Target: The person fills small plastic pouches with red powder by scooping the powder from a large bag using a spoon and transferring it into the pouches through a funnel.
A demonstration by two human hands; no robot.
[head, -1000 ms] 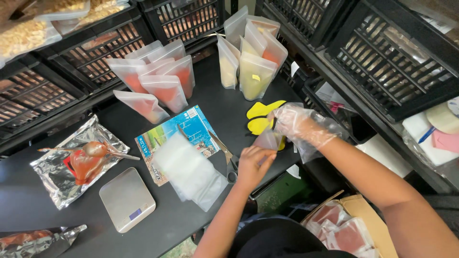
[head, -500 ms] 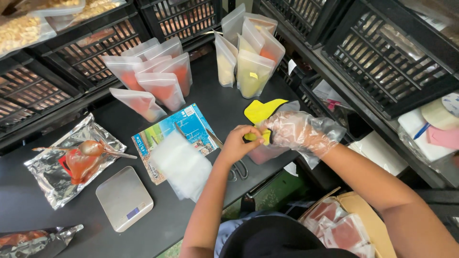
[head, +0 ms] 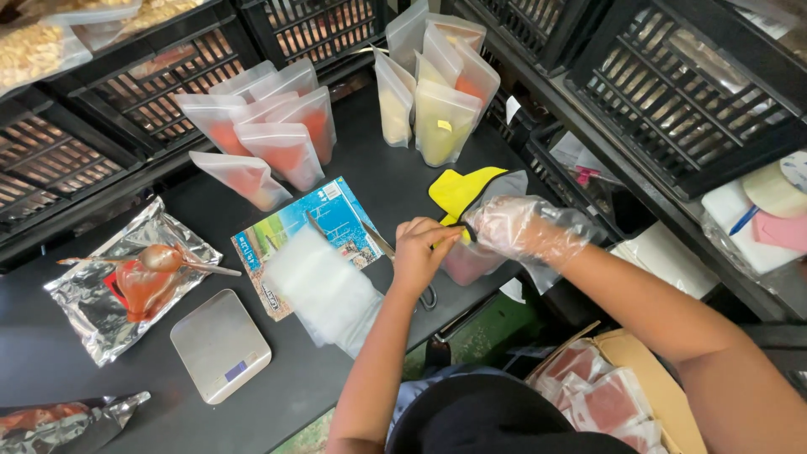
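A small clear pouch (head: pixel 467 261) with pinkish-red filling stands at the near edge of the black tabletop (head: pixel 168 420), just in front of a yellow cloth (head: pixel 458 189). Its top is hidden between the two hands: the bare left hand (head: pixel 420 252) pinches it from one side, and the right hand (head: pixel 517 229), covered by a loose clear plastic glove, grips it from the other. Only the pouch's lower body shows, roughly upright, below the fingers.

The bare left hand (head: pixel 420 252) has risen from the stack of clear bags (head: pixel 324 286) to meet the gloved right hand (head: pixel 513 229) beside the yellow cloth (head: pixel 461 189), both now pinching a small pouch (head: pixel 469 261).
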